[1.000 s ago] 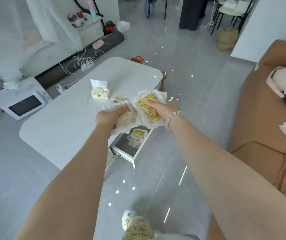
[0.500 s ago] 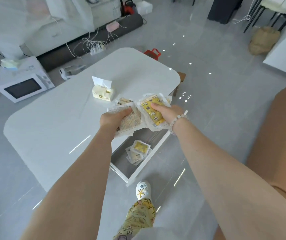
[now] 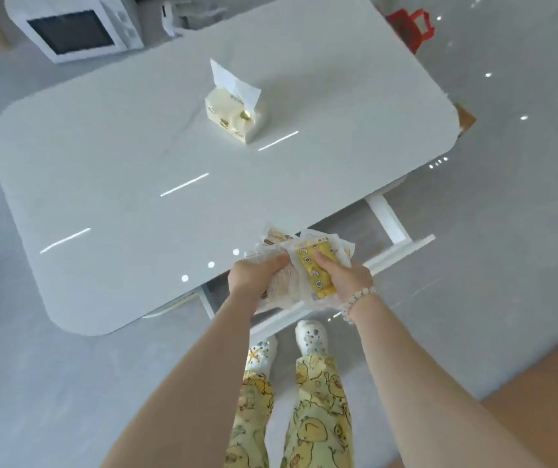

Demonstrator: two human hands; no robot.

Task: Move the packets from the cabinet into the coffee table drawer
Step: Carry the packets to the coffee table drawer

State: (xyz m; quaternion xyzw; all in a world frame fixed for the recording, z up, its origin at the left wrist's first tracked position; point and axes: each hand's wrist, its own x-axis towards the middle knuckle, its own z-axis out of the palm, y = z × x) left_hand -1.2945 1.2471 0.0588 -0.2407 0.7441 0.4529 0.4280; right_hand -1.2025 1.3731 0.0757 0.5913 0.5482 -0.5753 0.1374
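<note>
- Your left hand [image 3: 254,275] and right hand [image 3: 345,278] both grip the packets [image 3: 314,265], fingers curled around them, just above the open drawer [image 3: 399,251].
- The bundle looks loose; if you release unevenly, a packet can slip past the drawer onto the floor [image 3: 68,383].

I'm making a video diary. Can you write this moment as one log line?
left hand: grips pale packets | right hand: grips yellow packet | drawer: open, below hands | step: packets not yet dropped
</note>
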